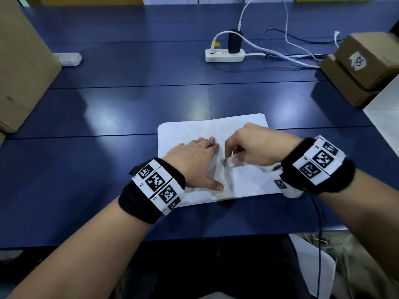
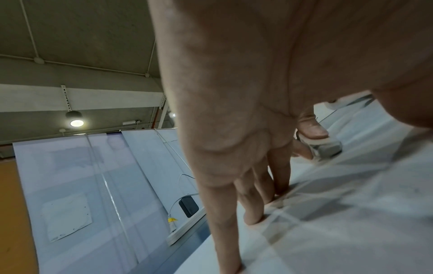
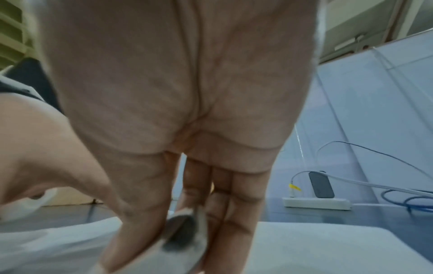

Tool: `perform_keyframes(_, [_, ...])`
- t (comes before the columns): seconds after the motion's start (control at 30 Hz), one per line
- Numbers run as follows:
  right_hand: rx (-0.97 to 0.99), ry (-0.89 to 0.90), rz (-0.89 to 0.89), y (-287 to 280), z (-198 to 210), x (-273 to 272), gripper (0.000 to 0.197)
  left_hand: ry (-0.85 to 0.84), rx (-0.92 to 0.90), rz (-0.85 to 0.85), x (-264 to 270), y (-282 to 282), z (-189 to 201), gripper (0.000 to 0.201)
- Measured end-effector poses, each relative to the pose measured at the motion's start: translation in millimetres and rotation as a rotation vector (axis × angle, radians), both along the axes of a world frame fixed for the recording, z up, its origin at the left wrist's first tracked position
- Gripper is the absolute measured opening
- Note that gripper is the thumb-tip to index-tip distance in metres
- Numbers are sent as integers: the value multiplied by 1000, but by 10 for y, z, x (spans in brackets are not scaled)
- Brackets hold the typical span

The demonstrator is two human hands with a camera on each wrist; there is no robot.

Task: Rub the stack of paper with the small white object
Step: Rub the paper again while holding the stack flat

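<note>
My right hand point(image 1: 257, 145) curls over the small white object point(image 1: 229, 161), so from the head view only a blurred, dark-smudged end peeks out below my fingertips; the right wrist view is smeared too. My thumb and fingers point(image 3: 236, 213) pinch the object, its grey-stained face point(image 3: 181, 231) down on the stack of paper point(image 1: 194, 130). My left hand point(image 1: 195, 162) lies flat on the sheets, fingers straight, thumb splayed. The stack sits near the front edge of a dark blue table point(image 1: 108, 115), with cardboard boxes point(image 1: 364, 61) at the sides and a white power strip point(image 1: 224, 56) farther back. Seen from my left wrist, the object's point(image 2: 321, 146) long axis runs roughly level, though I cannot tell exactly which way it points.
</note>
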State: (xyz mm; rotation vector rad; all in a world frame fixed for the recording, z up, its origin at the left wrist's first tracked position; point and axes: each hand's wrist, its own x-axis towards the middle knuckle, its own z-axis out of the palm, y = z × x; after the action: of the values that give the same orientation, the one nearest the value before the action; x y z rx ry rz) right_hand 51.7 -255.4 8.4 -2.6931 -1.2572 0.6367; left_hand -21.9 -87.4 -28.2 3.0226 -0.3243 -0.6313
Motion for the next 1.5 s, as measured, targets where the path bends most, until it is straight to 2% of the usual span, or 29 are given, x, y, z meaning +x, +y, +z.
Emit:
perform_keyframes(0.13, [-127, 178, 136, -27, 15, -212, 14, 4, 9, 4, -11, 1, 1, 116])
perform_keyframes(0.2, [-69, 105, 101, 5, -5, -172, 15, 1, 8, 3, -10, -13, 14, 115])
perform_keyframes(0.3, [31, -43, -54, 31, -8, 38, 17, -1, -1, 8, -15, -35, 52, 112])
perform_keyframes(0.37, [10, 22, -49, -13, -5, 32, 15, -8, -5, 5, -11, -36, 61, 111])
perform_keyframes(0.47, [-64, 188, 58, -36, -19, -220, 14, -2, -15, 13, -20, -30, 46, 115])
perform_keyframes(0.67, [62, -68, -85, 70, 53, -52, 8, -2, 12, 13, -9, -60, 80, 109])
perform_keyframes(0.73, [16, 5, -33, 41, 34, -115, 11, -1, 12, 13, -12, -60, 82, 110])
perform_keyframes(0.8, [-52, 101, 39, 35, 19, -240, 6, 4, 10, 13, -16, -56, 82, 111])
perform_keyframes(0.87, [-45, 62, 40, 61, 13, -226, 8, 3, 10, 11, -16, -59, 90, 111])
perform_keyframes(0.93, [6, -40, -35, 84, 17, -104, 9, 0, 14, 15, -15, -69, 96, 109])
perform_keyframes(1.0, [19, -69, -65, 71, 16, -35, 10, 5, 16, 21, -15, -74, 94, 109])
perform_keyframes(1.13, [-93, 160, 60, 7, -4, -214, 10, 15, 11, 19, -10, -56, 69, 115])
perform_keyframes(1.17, [-93, 162, 59, 3, -19, -224, 9, 15, 10, 18, -8, -54, 64, 116])
perform_keyframes(1.27, [-28, 2, -58, 13, -43, -64, 7, 11, 3, 25, -11, -59, 71, 112])
perform_keyframes(1.33, [-23, -40, -90, -9, -42, 1, 9, 7, -1, 26, -13, -59, 78, 110])
perform_keyframes(1.5, [-113, 227, 36, -123, -16, -186, 5, 11, -3, 26, -6, -40, 40, 116])
